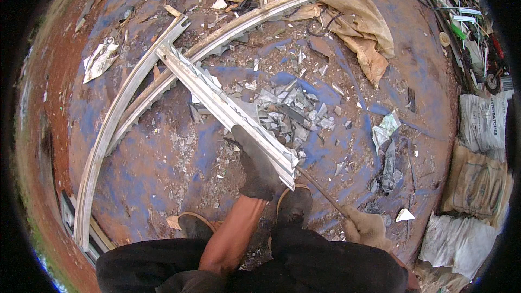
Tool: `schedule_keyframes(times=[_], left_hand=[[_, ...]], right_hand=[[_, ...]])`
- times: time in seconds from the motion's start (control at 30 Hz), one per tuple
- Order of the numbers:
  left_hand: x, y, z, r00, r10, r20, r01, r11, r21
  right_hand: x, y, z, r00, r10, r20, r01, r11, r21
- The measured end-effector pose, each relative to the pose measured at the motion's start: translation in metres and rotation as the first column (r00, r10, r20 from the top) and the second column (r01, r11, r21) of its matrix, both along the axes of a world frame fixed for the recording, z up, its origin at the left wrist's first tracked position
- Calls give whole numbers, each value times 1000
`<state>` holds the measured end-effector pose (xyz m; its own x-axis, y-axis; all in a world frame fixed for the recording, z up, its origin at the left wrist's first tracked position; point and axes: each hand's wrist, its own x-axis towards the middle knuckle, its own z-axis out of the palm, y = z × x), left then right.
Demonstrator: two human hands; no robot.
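In a dark glove, my left hand (253, 165) is closed on the near part of a white window-frame bar (217, 100). The bar slants up to the far left, with jagged glass bits along its edge. My right hand (366, 229), in a tan glove, grips a thin brown metal rod (321, 190). The rod's far tip is at the bar's near end; whether they touch I cannot tell. Under the bar's far end cross two more long frame bars, a curved-looking one (111, 114) at left and another (244, 21) running to the far right.
Broken glass (293, 108) is heaped right of the bar, on a dirty blue sheet (347, 146). Brown sacking (363, 19) lies far right. Stacked sacks (477, 182) and mixed scrap (472, 38) line the right side. My shoes (296, 203) stand close to the work.
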<state>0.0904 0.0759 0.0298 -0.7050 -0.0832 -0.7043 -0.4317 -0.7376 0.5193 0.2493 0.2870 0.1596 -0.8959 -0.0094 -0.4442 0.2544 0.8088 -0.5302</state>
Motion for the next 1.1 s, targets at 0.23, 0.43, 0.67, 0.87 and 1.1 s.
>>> schedule_keyframes(times=[0.23, 0.43, 0.67, 0.87, 1.1], left_hand=[[7, -3, -20, 997, -69, -23, 70, 997, 25], [17, -20, -50, 999, 6, -33, -3, 995, 95], [26, -7, -46, 949, 117, -294, 88, 796, 599], [28, 4, -14, 984, -90, -153, 113, 982, 152], [22, -17, -21, 982, -62, -180, 116, 944, 309]], right_hand=[[-40, 6, 39, 982, 185, -48, -180, 979, 91], [-124, 31, 96, 784, 620, -45, -554, 730, 400], [-58, -35, 6, 989, 142, -32, -139, 988, 69], [-66, -46, -27, 980, 193, -43, -189, 978, 86], [-156, -47, 53, 848, 519, -102, -493, 846, 202]])
